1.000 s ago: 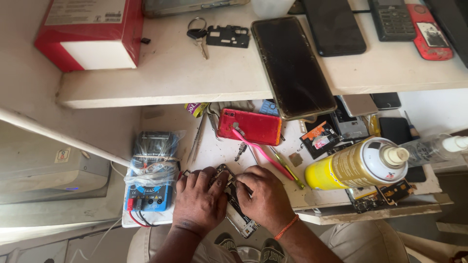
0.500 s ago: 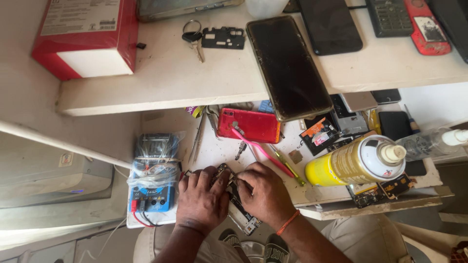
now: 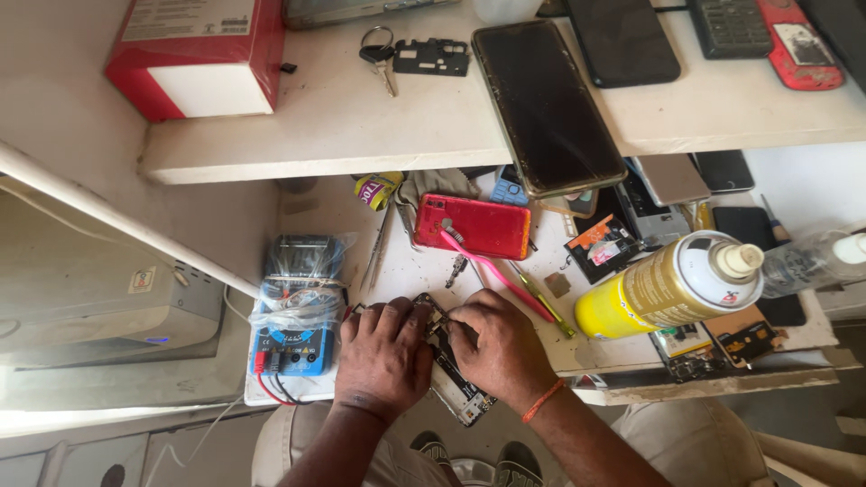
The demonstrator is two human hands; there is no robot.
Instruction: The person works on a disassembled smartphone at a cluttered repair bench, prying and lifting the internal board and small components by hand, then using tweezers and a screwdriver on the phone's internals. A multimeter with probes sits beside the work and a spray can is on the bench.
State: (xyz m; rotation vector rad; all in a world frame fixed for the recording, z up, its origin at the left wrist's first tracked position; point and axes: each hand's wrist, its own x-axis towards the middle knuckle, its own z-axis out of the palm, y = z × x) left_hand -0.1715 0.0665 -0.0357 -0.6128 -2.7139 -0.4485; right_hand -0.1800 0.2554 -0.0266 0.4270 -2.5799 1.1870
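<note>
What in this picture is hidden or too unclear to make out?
Head view only:
- Opened phone: its upper part is covered by the left hand and right hand, so what the fingertips touch is hidden.
- Red box: cut off by the top edge.
- Meter: wrapped in plastic, dial unclear.
- Clear bottle: cut off by the right edge.

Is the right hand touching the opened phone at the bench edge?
Touching. The head view shows the right hand with fingers pressed on the opened phone.
</note>
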